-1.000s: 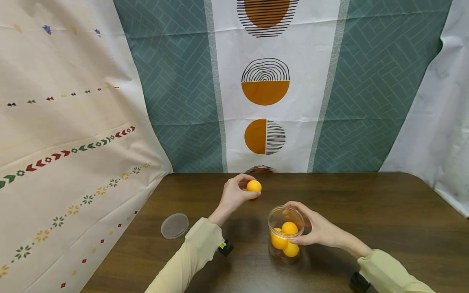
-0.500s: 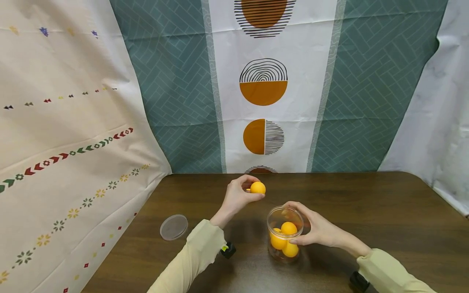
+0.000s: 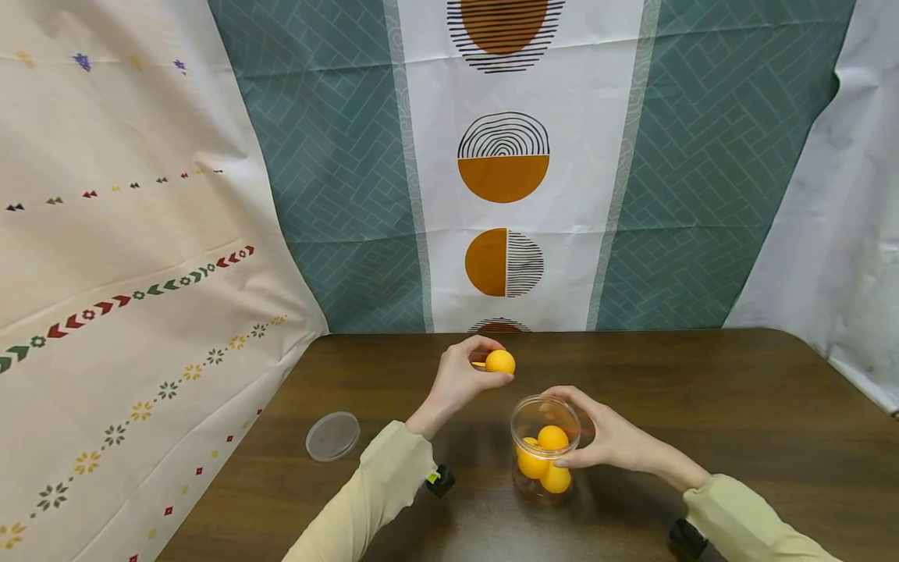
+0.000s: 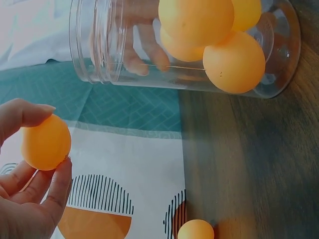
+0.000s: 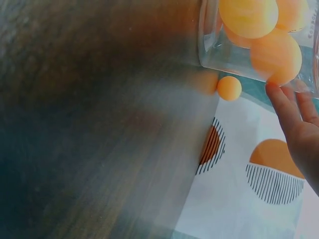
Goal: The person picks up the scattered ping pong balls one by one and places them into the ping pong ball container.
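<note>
My left hand pinches an orange ping-pong ball between thumb and fingertips, raised over the table to the upper left of a clear jar. The jar stands upright and lidless, with several orange ping-pong balls heaped in its lower part. Its right side is gripped by my right hand, thumb in front and fingers around the back near the rim. One more ping-pong ball lies on the table farther back; in the head view the left hand hides most of it.
A round clear lid lies flat on the dark wooden table, left of the left forearm. Patterned cloth hangs along the table's back edge, and a cream cloth drapes down the left side.
My left hand has shifted slightly right with its ball, toward the jar, uncovering a sliver of the ball behind it. My right hand and the jar stay in place.
</note>
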Demonstrator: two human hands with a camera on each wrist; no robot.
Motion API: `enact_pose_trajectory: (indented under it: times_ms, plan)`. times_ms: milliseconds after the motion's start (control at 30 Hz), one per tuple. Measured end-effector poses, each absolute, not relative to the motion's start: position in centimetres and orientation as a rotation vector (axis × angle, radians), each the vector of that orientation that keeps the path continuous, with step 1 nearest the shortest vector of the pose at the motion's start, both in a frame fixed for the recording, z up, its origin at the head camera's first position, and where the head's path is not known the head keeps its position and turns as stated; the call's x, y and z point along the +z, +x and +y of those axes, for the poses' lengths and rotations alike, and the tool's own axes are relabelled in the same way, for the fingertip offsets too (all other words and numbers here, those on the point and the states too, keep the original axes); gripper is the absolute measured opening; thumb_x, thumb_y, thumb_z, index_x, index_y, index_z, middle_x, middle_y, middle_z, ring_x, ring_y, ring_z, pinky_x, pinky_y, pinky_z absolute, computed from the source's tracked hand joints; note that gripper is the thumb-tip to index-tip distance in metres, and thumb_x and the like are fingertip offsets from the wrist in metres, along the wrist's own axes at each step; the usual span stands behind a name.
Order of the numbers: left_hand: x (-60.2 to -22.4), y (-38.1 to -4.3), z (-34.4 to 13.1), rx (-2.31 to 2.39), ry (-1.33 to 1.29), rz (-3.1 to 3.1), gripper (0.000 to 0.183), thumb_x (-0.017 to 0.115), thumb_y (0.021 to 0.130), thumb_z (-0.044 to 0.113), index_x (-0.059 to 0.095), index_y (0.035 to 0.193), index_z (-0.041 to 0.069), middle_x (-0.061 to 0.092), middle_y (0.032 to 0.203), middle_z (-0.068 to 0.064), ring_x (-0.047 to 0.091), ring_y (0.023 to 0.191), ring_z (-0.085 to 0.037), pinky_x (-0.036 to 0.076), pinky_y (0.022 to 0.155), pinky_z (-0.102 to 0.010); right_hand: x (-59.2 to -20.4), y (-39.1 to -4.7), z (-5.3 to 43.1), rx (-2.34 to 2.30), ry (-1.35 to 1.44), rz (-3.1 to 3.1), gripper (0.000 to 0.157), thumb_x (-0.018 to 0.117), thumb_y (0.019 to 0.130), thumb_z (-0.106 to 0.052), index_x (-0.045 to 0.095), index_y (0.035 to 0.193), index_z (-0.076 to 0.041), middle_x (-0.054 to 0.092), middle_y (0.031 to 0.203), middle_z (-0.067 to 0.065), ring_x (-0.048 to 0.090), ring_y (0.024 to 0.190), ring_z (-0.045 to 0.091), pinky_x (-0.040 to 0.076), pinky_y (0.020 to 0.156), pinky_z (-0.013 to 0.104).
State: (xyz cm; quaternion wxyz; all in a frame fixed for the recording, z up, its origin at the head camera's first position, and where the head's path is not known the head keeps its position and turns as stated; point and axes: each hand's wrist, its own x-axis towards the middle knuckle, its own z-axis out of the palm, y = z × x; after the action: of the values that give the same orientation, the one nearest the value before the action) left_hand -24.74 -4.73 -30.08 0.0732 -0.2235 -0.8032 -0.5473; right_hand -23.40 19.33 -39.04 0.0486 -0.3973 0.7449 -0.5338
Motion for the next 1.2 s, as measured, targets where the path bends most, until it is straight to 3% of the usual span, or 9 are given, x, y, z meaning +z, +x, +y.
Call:
enact_pose_trajectory:
  times_ms: [300, 633, 1200]
  plan:
    - [-30.9, -25.5, -4.6, -1.682, -0.709, -2.405, 0.032, 0.075, 0.070, 0.000, 0.060, 0.098, -0.003, 0.061, 0.092, -0.015, 0.059, 0.082, -0.031, 0.049, 0.067, -0.028, -39.0, -23.4, 19.3, -1.626, -1.200, 2.282, 0.071, 0.075, 0.073, -0.007, 0.034, 0.131, -0.009, 0.045, 0.123, 0.012, 0.044, 0.110, 0.031, 0.046, 0.079, 0.038]
    - [-33.1, -27.4, -4.4, -1.686, -0.710, -2.405, 0.032, 0.079, 0.067, 0.011, 0.063, 0.094, 0.009, 0.062, 0.088, 0.000, 0.058, 0.079, -0.018, 0.049, 0.066, -0.028, -37.9, -22.7, 18.9, -1.631, -1.209, 2.283, 0.068, 0.074, 0.073, -0.004, 0.034, 0.129, -0.002, 0.045, 0.121, 0.019, 0.044, 0.107, 0.037, 0.047, 0.078, 0.039]
    - [-32.8, -26.8, -3.8, -1.794, -0.761, -2.409, 0.031, 0.078, 0.070, 0.011, 0.063, 0.097, 0.009, 0.060, 0.092, 0.001, 0.057, 0.082, -0.022, 0.048, 0.069, -0.028, -36.4, -21.9, 18.4, -1.648, -1.205, 2.258, 0.066, 0.073, 0.074, -0.004, 0.034, 0.127, 0.002, 0.044, 0.119, 0.023, 0.042, 0.106, 0.041, 0.046, 0.079, 0.041]
